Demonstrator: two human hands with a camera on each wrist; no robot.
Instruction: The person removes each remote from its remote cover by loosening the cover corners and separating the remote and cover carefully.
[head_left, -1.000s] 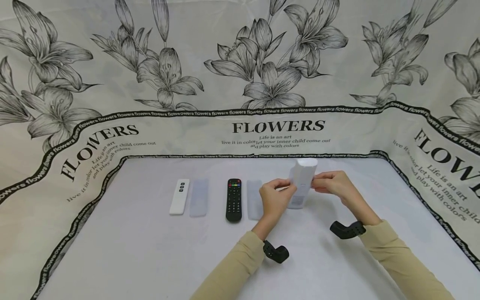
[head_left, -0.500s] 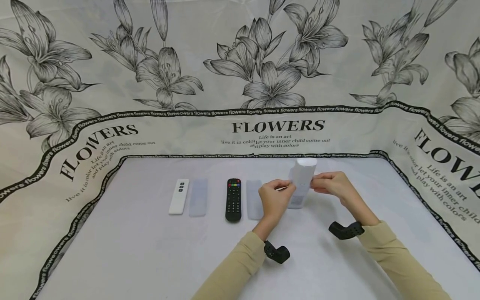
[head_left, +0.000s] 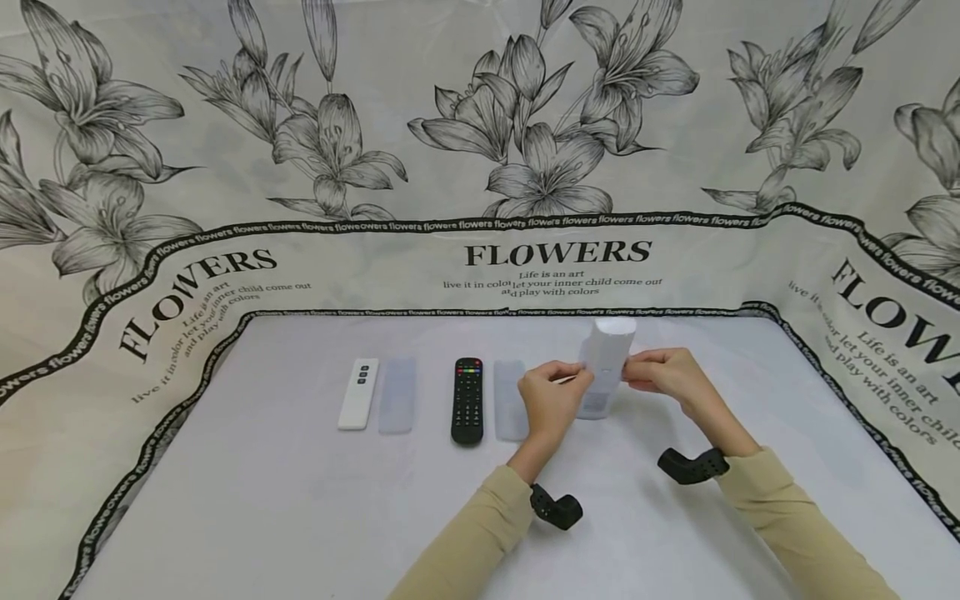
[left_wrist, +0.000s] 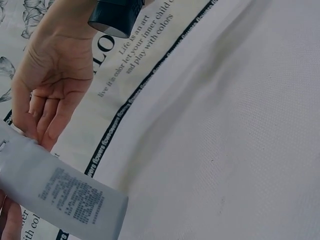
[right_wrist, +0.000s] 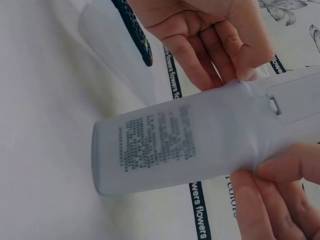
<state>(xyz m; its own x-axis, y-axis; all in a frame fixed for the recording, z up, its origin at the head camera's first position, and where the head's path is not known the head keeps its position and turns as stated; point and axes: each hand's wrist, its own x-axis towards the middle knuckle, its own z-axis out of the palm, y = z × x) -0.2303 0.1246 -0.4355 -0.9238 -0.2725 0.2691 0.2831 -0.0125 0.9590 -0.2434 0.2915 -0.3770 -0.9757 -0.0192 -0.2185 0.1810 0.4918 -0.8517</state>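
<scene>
A white remote control [head_left: 613, 337] is held tilted up over the right part of the table, its back toward me. A translucent sleeve [right_wrist: 155, 150] covers its lower part, and printed text shows through. My left hand [head_left: 551, 404] pinches the sleeve's rim from the left. From the right, my right hand [head_left: 671, 379] pinches the same rim between thumb and fingers. In the right wrist view the sleeve's mouth lies just below the battery cover [right_wrist: 297, 97]. Only the edge of my left fingers [left_wrist: 11, 222] shows in the left wrist view.
Left of the hands lie a slim white remote [head_left: 358, 394], a flat translucent sleeve [head_left: 397, 396], a black remote [head_left: 468, 402] and another flat sleeve [head_left: 509, 400], partly behind my left hand. A flower-printed cloth [head_left: 360, 271] rises behind the white table [head_left: 300, 500].
Both hands keep their pinch on the sleeve and have shifted very slightly. The remote stays tilted up in nearly the same place; the things on the table have not moved.
</scene>
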